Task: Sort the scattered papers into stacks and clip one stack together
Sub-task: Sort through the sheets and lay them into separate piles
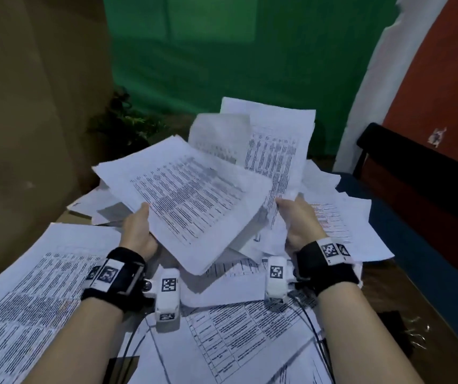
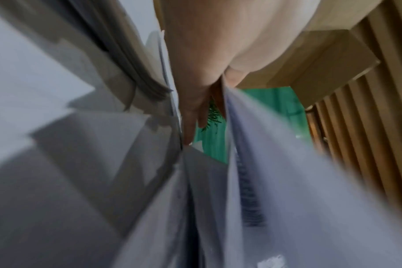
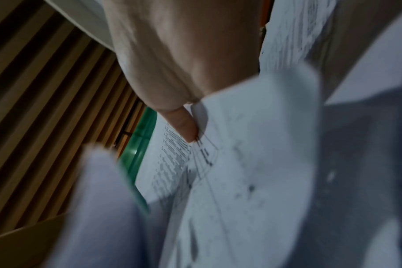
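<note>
Printed white sheets lie scattered in a heap over the table. My left hand (image 1: 139,231) grips a thick bundle of printed papers (image 1: 189,195) by its left edge and holds it raised above the heap; the thumb lies on top. In the left wrist view the fingers (image 2: 190,116) run under that bundle (image 2: 276,181). My right hand (image 1: 297,220) pinches a second set of sheets (image 1: 277,145) that stands tilted up behind the bundle. The right wrist view shows the thumb (image 3: 184,125) pressed on printed paper (image 3: 241,172). No clip is in view.
More printed pages cover the near table, a large one at the left (image 1: 28,300) and a table-ruled one in front (image 1: 236,328). Bare wood shows at the table's right edge (image 1: 416,314). A dark chair (image 1: 416,173) stands at the right, a plant (image 1: 125,120) behind the heap.
</note>
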